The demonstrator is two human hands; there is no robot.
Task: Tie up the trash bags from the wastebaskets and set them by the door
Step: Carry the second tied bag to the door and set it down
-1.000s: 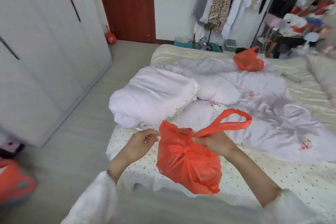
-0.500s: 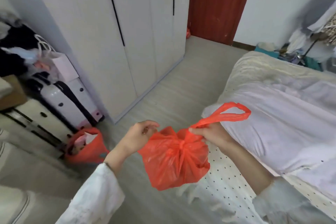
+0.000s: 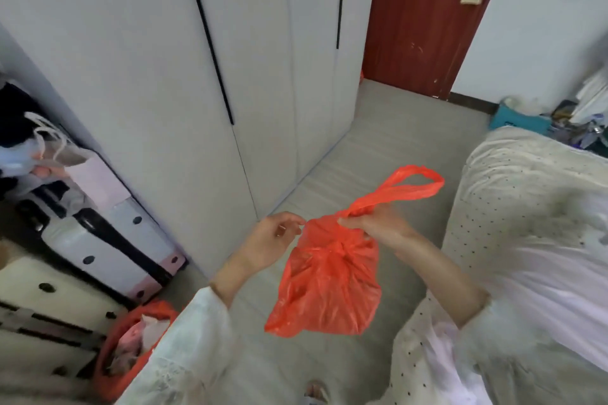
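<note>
Holding the orange trash bag [image 3: 329, 286] in mid-air between both hands, over the floor [image 3: 378, 148], just beside the bed [image 3: 526, 181].

Right hand [image 3: 378, 223]: fingers closed, pinching 1 handle strip at its base, right above the bunched neck. That handle loop [image 3: 414, 184] sticks up and away to the right, so it looks pulled taut, probably to cinch the knot.

Left hand [image 3: 273, 240]: thumb and fingertips meet at the bag's upper left edge. Looks like a pinch on the other handle, but the strip itself is hidden behind the fingers, so I can't tell for sure what it grips.

Neck of the bag is gathered into a twist or knot at the centre; the body hangs slack below it. Judgement: opposing pulls on 2 sides are there to tighten the tie, and hanging the bag free keeps its weight helping the cinch. Tie looks close to done, not confirmed.

Door [image 3: 424, 16] is at the far end of the room, well apart from the bag. Bag still needs carrying over there.

A 2nd orange bag [image 3: 131, 348] sits in a wastebasket at lower left, near the suitcase [image 3: 98, 240] and wardrobe [image 3: 197, 59]. Open mouth, contents visible, so untied. That one is still pending.

Risk: thin film, hard pull could tear the handle.
</note>
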